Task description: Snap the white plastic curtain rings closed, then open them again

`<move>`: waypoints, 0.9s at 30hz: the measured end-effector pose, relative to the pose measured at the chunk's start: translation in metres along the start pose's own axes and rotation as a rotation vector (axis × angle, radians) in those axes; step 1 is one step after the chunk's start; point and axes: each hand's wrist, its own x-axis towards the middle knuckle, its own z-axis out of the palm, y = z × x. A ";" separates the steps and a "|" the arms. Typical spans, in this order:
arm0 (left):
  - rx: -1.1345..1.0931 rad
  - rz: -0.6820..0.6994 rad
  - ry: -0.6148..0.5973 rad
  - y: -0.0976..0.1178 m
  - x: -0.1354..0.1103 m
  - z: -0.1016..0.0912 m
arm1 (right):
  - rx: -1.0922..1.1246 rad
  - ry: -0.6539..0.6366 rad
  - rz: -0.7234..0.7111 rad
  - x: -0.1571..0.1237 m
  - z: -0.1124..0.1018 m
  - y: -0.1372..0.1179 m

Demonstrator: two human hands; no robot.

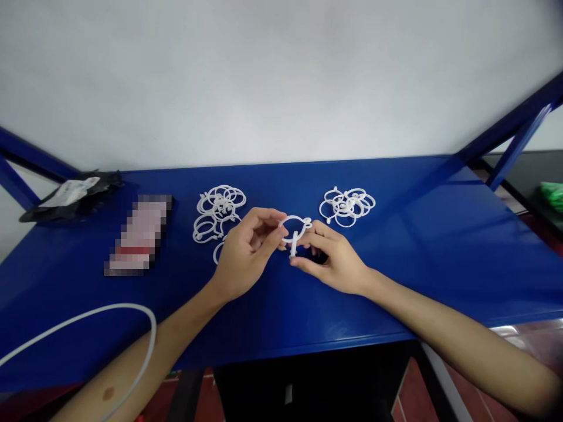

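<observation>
My left hand (248, 249) pinches the left side of a white plastic curtain ring (294, 217), which has small loops at its right side. A second white ring (294, 243), seen nearly edge-on, crosses the lower part of the first. My right hand (334, 255) has its thumb and fingers closed at this second ring, close to the first ring's small loops. Whether the two are linked or only overlap I cannot tell. Behind my left hand lies a pile of similar rings (221, 202), partly hidden by the hand. A smaller pile of rings (347, 205) lies beyond my right hand.
Everything lies on a blue table (281, 322) against a pale wall (281, 88). A blurred-out flat object (143, 228) and a black plastic package (73, 196) with a white label are at the left. A white cable (109, 306) loops over my left forearm. Blue frame bars (519, 146) stand at the sides.
</observation>
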 end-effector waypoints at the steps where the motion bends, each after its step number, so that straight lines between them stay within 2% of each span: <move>1: 0.001 0.002 -0.009 0.000 0.000 0.000 | 0.025 -0.008 -0.004 0.000 0.001 0.000; 4: 0.037 0.009 0.012 -0.001 0.002 -0.002 | 0.074 -0.006 0.000 0.001 0.000 0.000; 7: 0.128 0.016 0.111 -0.001 0.007 -0.006 | 0.047 0.069 0.023 0.002 -0.004 -0.001; 10: 0.295 0.022 0.228 -0.002 0.014 -0.014 | 0.020 0.118 0.035 0.003 -0.008 -0.001; 12: 0.439 0.028 0.248 -0.004 0.018 -0.020 | 0.021 0.114 0.070 0.003 -0.009 -0.002; 16: 0.712 0.094 0.132 -0.013 0.023 -0.027 | 0.115 0.083 0.195 0.004 -0.011 -0.003; 20: 0.971 0.235 0.090 -0.024 0.023 -0.028 | 0.271 0.053 0.296 0.004 -0.013 -0.002; 24: 0.999 0.299 0.003 -0.026 0.019 -0.022 | 0.312 0.050 0.289 0.004 -0.012 -0.001; 27: 0.949 0.327 -0.025 -0.022 0.017 -0.017 | 0.231 0.037 0.198 0.002 -0.013 0.000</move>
